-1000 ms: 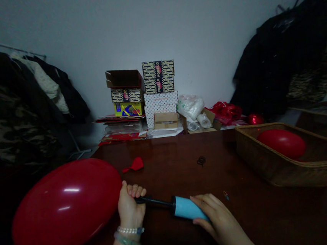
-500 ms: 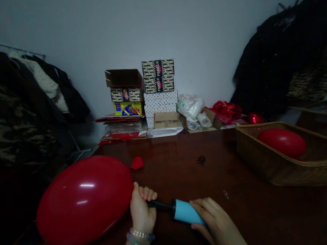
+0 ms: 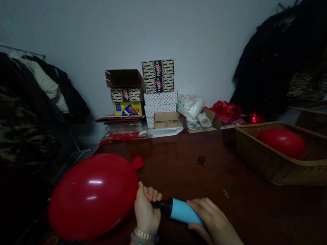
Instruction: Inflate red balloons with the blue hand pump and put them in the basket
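Observation:
A large inflated red balloon (image 3: 92,198) lies to the left, its neck end inside my left hand (image 3: 147,208). That hand is closed round the balloon's neck and the black nozzle end of a balloon pump (image 3: 184,212). Beads and a pale green bangle circle the wrist. My right hand (image 3: 213,221) wraps the light-blue barrel of the pump from the right. The balloon's neck itself is hidden by my fingers. Just beyond the balloon, a small flat red piece (image 3: 137,162) rests on the brown table (image 3: 168,176).
On the right stands a wicker basket (image 3: 272,171) holding another red balloon (image 3: 282,142). A dark coiled band (image 3: 201,160) and a small clip-like item (image 3: 226,194) lie on the table. Stacked boxes (image 3: 161,103) line the wall, with coats (image 3: 265,66) hanging at both sides.
The balloon and my left hand have shifted slightly right. Less black shaft shows between my left hand and the blue barrel, which has moved a little left with my right hand.

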The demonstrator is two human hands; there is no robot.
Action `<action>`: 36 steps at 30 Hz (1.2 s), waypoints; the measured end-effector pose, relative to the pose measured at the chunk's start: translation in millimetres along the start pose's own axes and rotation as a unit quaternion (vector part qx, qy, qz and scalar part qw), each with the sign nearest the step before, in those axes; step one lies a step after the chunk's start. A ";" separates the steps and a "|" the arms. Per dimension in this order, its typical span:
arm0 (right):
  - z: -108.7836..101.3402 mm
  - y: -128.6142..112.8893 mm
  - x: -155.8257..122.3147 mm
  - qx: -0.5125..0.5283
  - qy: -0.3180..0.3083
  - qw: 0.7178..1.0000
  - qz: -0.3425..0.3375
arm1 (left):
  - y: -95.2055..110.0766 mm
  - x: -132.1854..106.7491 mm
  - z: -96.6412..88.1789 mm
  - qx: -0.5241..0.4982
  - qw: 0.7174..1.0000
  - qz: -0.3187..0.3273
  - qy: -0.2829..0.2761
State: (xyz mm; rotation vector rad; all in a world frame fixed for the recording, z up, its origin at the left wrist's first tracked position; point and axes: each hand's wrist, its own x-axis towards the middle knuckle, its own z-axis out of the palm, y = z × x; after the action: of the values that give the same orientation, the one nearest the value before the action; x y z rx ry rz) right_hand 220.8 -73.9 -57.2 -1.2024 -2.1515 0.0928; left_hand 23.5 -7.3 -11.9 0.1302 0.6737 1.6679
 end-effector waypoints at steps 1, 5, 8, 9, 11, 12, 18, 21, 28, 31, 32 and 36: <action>-0.2 1.9 0.0 0.002 0.004 1.000 -0.002 | 1.8 1.7 0.0 0.000 1.000 0.001 0.002; -8.1 14.4 0.6 0.001 0.011 1.000 0.002 | 12.8 9.8 1.1 -0.015 1.000 0.019 0.004; -17.7 25.9 2.6 0.004 -0.008 1.000 0.007 | 22.3 15.4 2.9 -0.026 0.999 0.036 0.016; -20.0 28.8 3.2 0.007 -0.015 1.000 0.011 | 24.6 16.8 3.1 -0.027 0.999 0.041 0.021; -21.8 32.0 3.5 0.013 -0.023 0.999 0.020 | 26.5 18.5 2.6 -0.027 0.998 0.047 0.026; -21.6 32.5 3.0 0.014 -0.025 0.999 0.024 | 26.1 18.8 1.9 -0.026 0.998 0.049 0.026; -17.7 31.5 -4.5 -0.008 -0.015 1.000 0.014 | 16.2 15.8 -0.4 -0.027 0.998 0.050 0.017; -16.9 30.5 -6.1 -0.017 -0.005 1.000 -0.002 | 11.0 13.0 0.5 -0.029 0.999 0.045 0.010; -6.7 8.1 -5.0 -0.017 -0.009 1.000 -0.003 | -5.1 -0.6 -1.5 -0.017 1.000 -0.001 -0.005; -4.8 -2.1 -4.8 -0.013 -0.027 0.999 0.020 | -9.0 -5.8 -2.1 -0.009 1.000 -0.009 -0.006; -4.7 -4.0 -4.6 -0.012 -0.032 0.999 0.025 | -9.3 -6.6 -1.9 -0.007 1.000 -0.010 -0.006; -4.6 -3.3 -3.5 -0.002 -0.032 0.999 0.025 | -7.0 -5.0 0.1 -0.001 1.000 -0.006 -0.006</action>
State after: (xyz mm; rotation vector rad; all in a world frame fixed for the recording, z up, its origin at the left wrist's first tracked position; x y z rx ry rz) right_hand 222.3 -79.7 -54.3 -1.2718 -2.1770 0.1513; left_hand 30.7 -11.5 -13.9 0.1340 0.6627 1.6559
